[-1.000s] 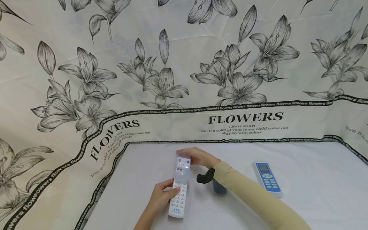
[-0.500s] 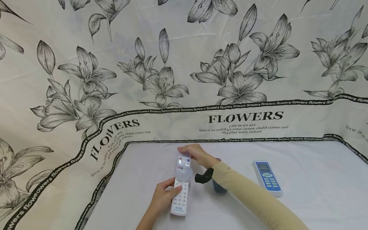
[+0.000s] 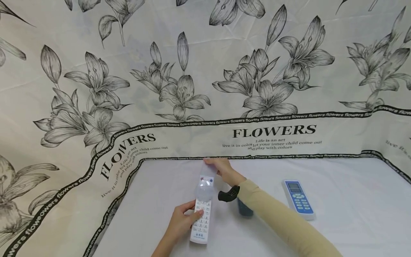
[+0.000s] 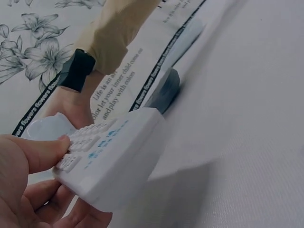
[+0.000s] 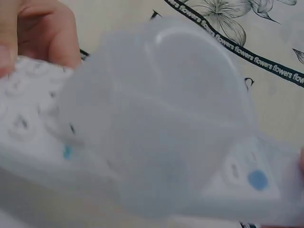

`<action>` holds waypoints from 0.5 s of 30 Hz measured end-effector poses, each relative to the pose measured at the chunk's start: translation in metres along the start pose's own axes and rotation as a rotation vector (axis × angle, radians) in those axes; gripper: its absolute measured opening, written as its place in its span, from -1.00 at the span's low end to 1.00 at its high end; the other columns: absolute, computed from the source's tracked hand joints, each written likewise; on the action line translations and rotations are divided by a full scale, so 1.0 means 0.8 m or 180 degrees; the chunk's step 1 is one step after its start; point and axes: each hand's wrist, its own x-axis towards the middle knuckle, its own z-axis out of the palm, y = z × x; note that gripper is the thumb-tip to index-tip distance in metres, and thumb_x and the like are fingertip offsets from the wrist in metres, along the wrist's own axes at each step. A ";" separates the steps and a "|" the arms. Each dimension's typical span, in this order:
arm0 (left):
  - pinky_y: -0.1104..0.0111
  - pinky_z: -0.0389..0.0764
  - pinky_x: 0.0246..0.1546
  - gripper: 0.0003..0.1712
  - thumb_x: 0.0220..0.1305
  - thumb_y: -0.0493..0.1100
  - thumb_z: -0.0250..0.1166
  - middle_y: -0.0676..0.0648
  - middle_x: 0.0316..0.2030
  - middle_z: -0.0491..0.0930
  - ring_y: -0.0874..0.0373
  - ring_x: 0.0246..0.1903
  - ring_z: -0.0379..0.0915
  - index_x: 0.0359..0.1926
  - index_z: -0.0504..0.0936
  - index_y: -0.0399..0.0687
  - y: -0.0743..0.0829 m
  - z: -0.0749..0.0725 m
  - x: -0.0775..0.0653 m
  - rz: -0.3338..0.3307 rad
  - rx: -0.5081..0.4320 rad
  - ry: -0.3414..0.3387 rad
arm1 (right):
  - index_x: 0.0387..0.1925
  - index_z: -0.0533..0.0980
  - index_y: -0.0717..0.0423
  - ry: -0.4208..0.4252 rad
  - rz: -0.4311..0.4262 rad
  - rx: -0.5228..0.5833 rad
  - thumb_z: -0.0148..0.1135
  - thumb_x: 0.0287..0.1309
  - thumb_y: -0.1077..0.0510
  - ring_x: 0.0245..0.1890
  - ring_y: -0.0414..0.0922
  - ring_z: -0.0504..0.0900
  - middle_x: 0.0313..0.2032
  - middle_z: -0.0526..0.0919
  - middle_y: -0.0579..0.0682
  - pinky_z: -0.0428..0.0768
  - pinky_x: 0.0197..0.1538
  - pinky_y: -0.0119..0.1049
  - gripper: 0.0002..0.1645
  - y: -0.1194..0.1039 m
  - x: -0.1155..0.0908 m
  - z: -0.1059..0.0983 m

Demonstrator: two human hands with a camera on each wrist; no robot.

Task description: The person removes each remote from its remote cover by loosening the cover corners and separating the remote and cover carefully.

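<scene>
A white remote control (image 3: 201, 223) with rows of keys is held up in my left hand (image 3: 181, 219), thumb over the keys and fingers behind its edge. A translucent soft sleeve (image 3: 204, 193) covers the remote's far half, bunched into a bulge near the middle. Past the remote's far end, my right hand (image 3: 226, 172) pinches the sleeve's tip. In the right wrist view the loose sleeve (image 5: 161, 114) fills the middle, a blue button showing through it. The left wrist view shows the remote's bare near end (image 4: 123, 156) tilted above the cloth.
A blue-and-white remote (image 3: 298, 200) lies on the white tablecloth (image 3: 269, 232) to the right. Partly behind the right forearm is a dark object (image 3: 245, 210). A flower-printed curtain (image 3: 192, 139) hangs along the table's far edge.
My right hand has moved away toward the far edge, drawing the sleeve's tip farther past the remote's end. My left hand has shifted slightly right, still gripping the remote.
</scene>
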 end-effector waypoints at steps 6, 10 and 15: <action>0.36 0.65 -0.44 -0.40 0.15 -0.16 0.38 -0.16 -0.10 0.55 0.23 -0.41 0.56 0.18 0.49 -0.34 -0.005 0.001 -0.004 -0.0008 -0.0079 -0.0032 | -0.09 0.60 0.19 -0.0215 0.0021 -0.0178 0.33 0.09 0.00 -0.13 -0.13 0.56 -0.14 0.64 -0.02 0.52 -0.05 -0.32 -0.58 0.000 -0.001 -0.012; 0.41 0.61 -0.49 -0.40 0.14 -0.15 0.39 -0.16 -0.11 0.55 0.26 -0.46 0.52 0.17 0.50 -0.34 -0.006 0.001 -0.004 -0.0008 -0.0057 0.0011 | 0.00 0.55 0.23 -0.0470 0.0009 -0.0036 0.25 0.18 0.02 -0.13 -0.12 0.55 -0.12 0.61 0.00 0.52 -0.03 -0.30 -0.56 0.003 -0.004 -0.015; 0.42 0.56 -0.53 -0.38 0.16 -0.12 0.38 -0.17 -0.08 0.55 0.26 -0.50 0.49 0.20 0.48 -0.31 -0.003 0.001 0.000 -0.0021 -0.0054 0.0132 | 0.16 0.43 0.29 -0.0610 0.0099 0.0245 0.17 0.27 0.07 -0.10 -0.14 0.49 -0.02 0.52 0.03 0.50 0.00 -0.34 -0.48 0.005 -0.013 -0.013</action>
